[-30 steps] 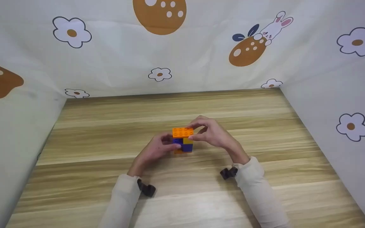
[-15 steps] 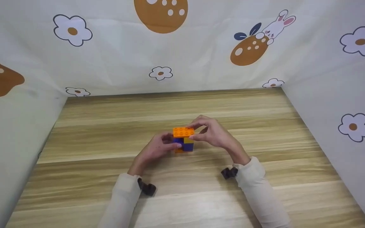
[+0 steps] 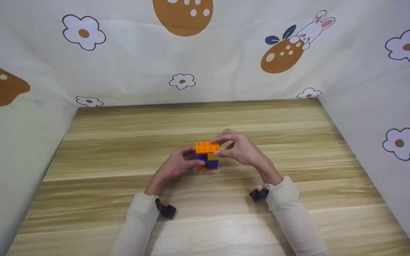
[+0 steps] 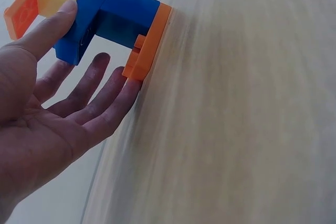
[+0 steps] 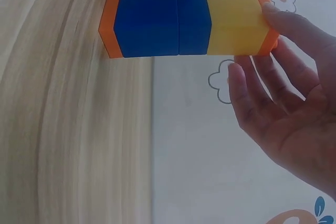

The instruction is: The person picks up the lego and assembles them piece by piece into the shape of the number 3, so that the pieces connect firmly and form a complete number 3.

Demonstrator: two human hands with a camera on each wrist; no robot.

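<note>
A small stack of building bricks stands upright on the table. Its orange base plate (image 4: 149, 48) carries a blue brick (image 5: 147, 24), then a longer blue brick (image 5: 194, 24) jutting toward the left hand. Above that sits a yellow brick (image 5: 236, 24), topped by an orange plate (image 3: 206, 147) whose studs face up. My left hand (image 3: 174, 166) pinches the longer blue brick, thumb in front; its lower fingers extend near the base plate. With thumb and fingers, my right hand (image 3: 242, 151) grips the orange top plate at its right end, the thumb lying where it meets the yellow brick.
The wood-grain table (image 3: 119, 135) is bounded at the back and sides by a pale curtain (image 3: 130, 53) printed with flowers and rabbits. Dark wrist-worn devices hang by the left cuff (image 3: 166, 209) and the right cuff (image 3: 259, 194).
The head view has shifted slightly, moving the whole scene a little to the right. Both hands keep the same hold, and the brick stack looks unchanged.
</note>
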